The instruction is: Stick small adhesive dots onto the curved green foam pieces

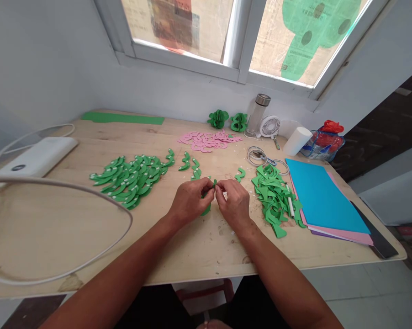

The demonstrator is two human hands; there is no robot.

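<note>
Both hands meet over the middle of the wooden table [178, 246]. My left hand [192, 197] is closed on a small green foam piece [206, 209], which hangs partly below its fingers. My right hand [234, 200] pinches at the top end of the same piece, its fingertips nearly touching the left ones. Just beyond the hands lie a few curved green pieces [184, 161] with white tabs, and one more curved piece [240, 174] sits behind my right hand. A large pile of such pieces [134, 178] spreads to the left.
Green scraps [272, 196] with a white pen lie right, beside blue foam sheets [324, 194]. Pink cutouts [209, 139], two green foam balls [218, 119], a bottle [257, 114] and a fan [270, 126] stand behind. A white power bank [38, 157] and looping cable [124, 228] are left.
</note>
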